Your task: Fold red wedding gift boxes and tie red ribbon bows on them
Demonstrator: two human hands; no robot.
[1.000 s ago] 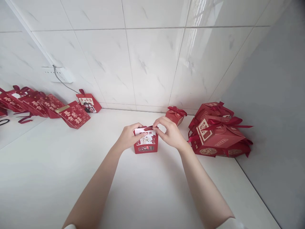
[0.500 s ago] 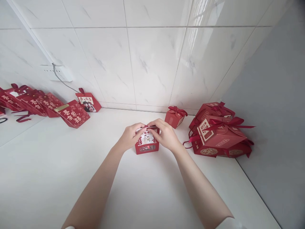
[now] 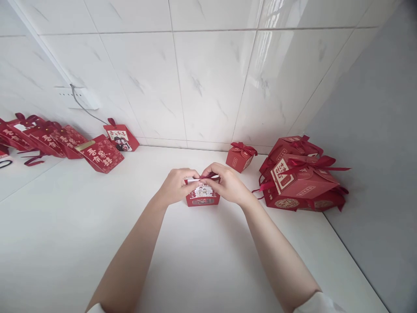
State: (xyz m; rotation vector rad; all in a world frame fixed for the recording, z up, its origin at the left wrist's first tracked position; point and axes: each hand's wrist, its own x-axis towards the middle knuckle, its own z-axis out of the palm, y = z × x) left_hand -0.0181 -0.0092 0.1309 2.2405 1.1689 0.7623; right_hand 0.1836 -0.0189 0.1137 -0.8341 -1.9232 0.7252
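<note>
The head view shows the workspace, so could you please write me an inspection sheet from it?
Surface: white table, with a seam across its left part.
Box in hand: red box with a printed couple, on the table.
Clutter: red boxes at left, a small box near the wall, a pile of boxes at right.
Hands: left hand and right hand both hold the red box's top; exact grip partly hidden.
Cables: grey cable from the outlet, its far end out of sight.
Surroundings: tiled wall behind, grey panel at right; other people: nothing seen.
</note>
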